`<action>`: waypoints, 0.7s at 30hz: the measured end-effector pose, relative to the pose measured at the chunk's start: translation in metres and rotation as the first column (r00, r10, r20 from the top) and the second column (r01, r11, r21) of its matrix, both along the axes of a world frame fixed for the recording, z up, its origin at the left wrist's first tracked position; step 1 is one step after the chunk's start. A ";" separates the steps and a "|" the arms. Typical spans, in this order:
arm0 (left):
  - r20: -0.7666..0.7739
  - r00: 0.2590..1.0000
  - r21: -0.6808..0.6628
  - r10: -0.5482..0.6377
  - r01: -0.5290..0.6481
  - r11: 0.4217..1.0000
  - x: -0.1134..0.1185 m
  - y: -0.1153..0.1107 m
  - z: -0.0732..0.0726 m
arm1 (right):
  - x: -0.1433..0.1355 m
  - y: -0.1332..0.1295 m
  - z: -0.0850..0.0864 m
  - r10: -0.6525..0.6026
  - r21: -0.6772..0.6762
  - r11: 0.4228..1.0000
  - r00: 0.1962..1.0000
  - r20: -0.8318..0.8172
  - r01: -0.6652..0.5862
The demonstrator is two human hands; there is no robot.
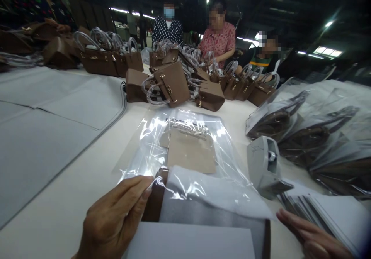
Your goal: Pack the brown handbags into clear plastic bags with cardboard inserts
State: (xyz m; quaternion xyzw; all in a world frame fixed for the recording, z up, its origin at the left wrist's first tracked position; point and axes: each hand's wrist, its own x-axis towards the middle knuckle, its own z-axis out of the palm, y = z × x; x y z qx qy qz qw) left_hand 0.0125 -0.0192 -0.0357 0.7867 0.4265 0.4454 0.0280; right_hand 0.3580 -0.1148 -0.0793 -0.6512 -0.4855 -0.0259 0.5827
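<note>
My left hand (116,212) is closed, its thumb and fingers pinching the mouth of a clear plastic bag (228,154). The plastic lies flat on the table, with a beige card (189,153) showing under it. At the bag's mouth is a brown handbag (153,205), its lower part cut off by the frame. A white foam sheet (214,209) covers much of the handbag, and a white card (191,241) lies over it. Beside the right corner of the plastic, my right hand (315,236) has its fingers stretched out, with nothing visible in them.
Grey-white sheets (58,135) are stacked at left. Brown handbags (172,83) with wrapped handles crowd the far side. A tape dispenser (262,166), white cards (339,216) and plastic-bagged handbags (307,135) stand at right. Several people, including one in a pink shirt (222,39), are across the table.
</note>
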 end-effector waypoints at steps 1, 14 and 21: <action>-0.004 1.000 0.011 0.005 -0.005 1.000 0.000 0.000 0.000 | 0.001 -0.001 0.001 0.044 -0.048 0.998 0.999 -0.012 -0.045; -0.098 0.976 0.168 -0.194 0.208 0.964 0.021 0.018 0.001 | -0.065 0.061 0.074 0.221 -0.343 0.937 0.640 0.736 0.071; -0.031 0.958 0.088 -0.286 0.287 0.954 0.017 0.017 -0.003 | -0.009 0.023 0.043 0.099 -0.205 0.975 0.668 0.738 0.081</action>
